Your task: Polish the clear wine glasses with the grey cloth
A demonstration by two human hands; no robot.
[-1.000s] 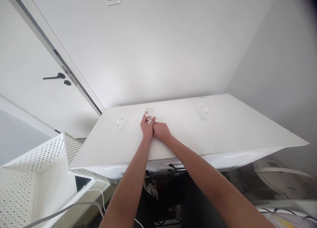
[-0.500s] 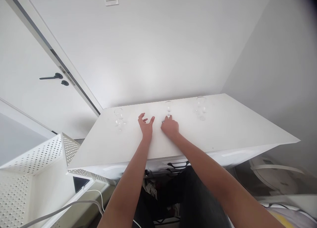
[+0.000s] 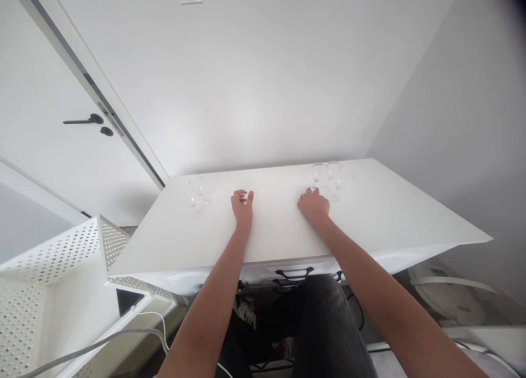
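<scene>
My right hand [image 3: 314,207] is closed low on a clear stemmed glass [image 3: 318,171], whose bowl shows past my fingers; the stem and foot are mostly hidden. Another clear stemmed glass [image 3: 334,174] stands upright just to the right of it, so near that I cannot tell whether the two touch. My left hand [image 3: 242,204] rests on the white top [image 3: 271,230] with its fingers curled and its thumb apart, holding nothing. Farther left is a third clear stemmed glass [image 3: 196,185], upright and apart from my hand.
A white wall [image 3: 255,82] rises behind the cabinet top. Black drawer handles [image 3: 294,273] line the front over my legs. At left are a door with a black handle [image 3: 82,120], a perforated white shelf [image 3: 61,257] and a cable [image 3: 98,339].
My right hand has slid the glass rightward, close to the glass on the right. My left hand stays in nearly the same place, its fingers now more curled.
</scene>
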